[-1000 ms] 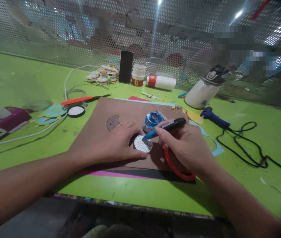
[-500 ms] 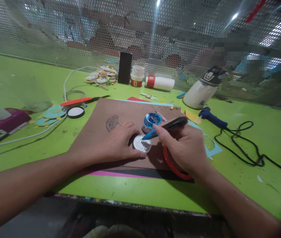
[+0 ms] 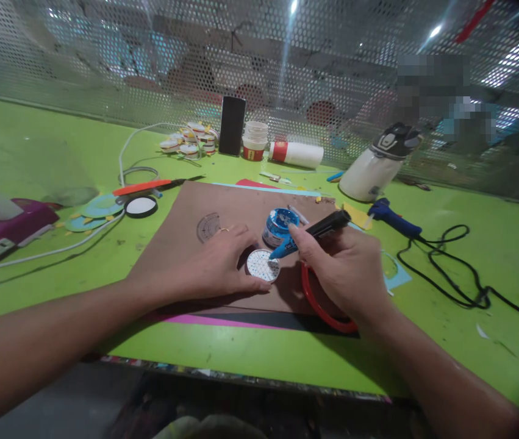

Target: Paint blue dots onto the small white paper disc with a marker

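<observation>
A small white disc [image 3: 261,267] with a grid of lines and blue dots lies on a brown board [image 3: 168,244]. My left hand [image 3: 213,262] steadies it, thumb along the near edge and fingers curled round the far left side. In my right hand [image 3: 348,268] is a blue paint marker [image 3: 307,236] with a black rear end, held like a pen. Its tip is at the disc's upper right part; whether it touches is too small to tell. Just behind the disc stands an open blue jar [image 3: 281,227]. A red ring-shaped thing [image 3: 321,308] lies partly under my right hand.
A clear protractor [image 3: 208,227] lies on the board. Left are a black-rimmed disc [image 3: 141,207], an orange-handled tool [image 3: 144,186] and a purple power strip [image 3: 12,228]. Behind stand a phone [image 3: 232,126], paper cups [image 3: 254,141] and a white bottle [image 3: 371,167]. A blue glue gun [image 3: 396,218] trails black cord.
The marker's tip has moved slightly to the right across the disc, and my right hand has shifted with it. My left hand keeps its hold on the disc.
</observation>
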### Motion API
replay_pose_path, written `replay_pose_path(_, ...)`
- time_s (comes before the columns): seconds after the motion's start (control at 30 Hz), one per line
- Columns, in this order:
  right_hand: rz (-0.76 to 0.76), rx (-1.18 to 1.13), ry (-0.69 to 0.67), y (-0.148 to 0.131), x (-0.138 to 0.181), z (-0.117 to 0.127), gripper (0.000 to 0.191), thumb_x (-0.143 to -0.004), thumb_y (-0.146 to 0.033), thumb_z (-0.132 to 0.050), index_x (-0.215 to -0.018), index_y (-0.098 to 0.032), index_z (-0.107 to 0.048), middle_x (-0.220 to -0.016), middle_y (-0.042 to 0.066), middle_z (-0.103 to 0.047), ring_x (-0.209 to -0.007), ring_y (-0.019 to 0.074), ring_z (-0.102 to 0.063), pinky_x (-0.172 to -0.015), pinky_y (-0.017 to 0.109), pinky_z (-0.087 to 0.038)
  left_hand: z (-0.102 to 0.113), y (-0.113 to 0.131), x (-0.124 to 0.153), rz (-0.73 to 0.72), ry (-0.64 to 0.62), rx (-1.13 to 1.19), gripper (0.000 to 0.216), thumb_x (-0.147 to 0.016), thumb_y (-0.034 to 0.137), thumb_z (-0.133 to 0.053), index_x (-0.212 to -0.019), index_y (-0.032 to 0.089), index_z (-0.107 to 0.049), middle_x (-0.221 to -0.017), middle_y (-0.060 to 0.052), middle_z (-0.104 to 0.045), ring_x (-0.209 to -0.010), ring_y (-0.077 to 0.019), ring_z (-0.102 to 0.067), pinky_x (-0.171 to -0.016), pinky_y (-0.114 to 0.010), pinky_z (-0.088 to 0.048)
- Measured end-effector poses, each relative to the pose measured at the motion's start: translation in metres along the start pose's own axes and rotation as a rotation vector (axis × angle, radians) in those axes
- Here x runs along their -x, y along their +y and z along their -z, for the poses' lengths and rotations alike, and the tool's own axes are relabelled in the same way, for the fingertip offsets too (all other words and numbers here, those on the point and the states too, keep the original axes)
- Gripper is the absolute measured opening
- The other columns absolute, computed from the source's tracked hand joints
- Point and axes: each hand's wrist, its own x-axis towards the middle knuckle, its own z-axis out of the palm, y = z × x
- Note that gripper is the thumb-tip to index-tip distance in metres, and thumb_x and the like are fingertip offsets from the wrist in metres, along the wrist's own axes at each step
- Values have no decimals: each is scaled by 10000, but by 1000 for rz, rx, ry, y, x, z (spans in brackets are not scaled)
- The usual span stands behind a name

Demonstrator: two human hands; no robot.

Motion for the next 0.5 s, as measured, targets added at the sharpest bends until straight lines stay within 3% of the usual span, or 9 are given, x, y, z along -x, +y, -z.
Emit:
replay_pose_path(0.17,-23,26,-19,7,1,-2,315,-857,-460,-679,-709,-187,-732,-553,-22,-656,-481,105,-565,-451,214,-423,-1,-2,-1,-13,16,-20,466,-714,536,-762,-978,182,-613,-1016,-76,-611,-973,-288,-545,-791,-389,-423)
replay_pose_path(0.5,24,31,-25,9,2,-3,261,-867,-435,-677,-783,-203,-762,-669,-21,-731,-599,122,-652,-529,202,-471,-2,-2,0,-30,28,-10,423,-704,510,-773,-928,196,-599,-982,-60,-603,-941,-271,-540,-766,-373,-417)
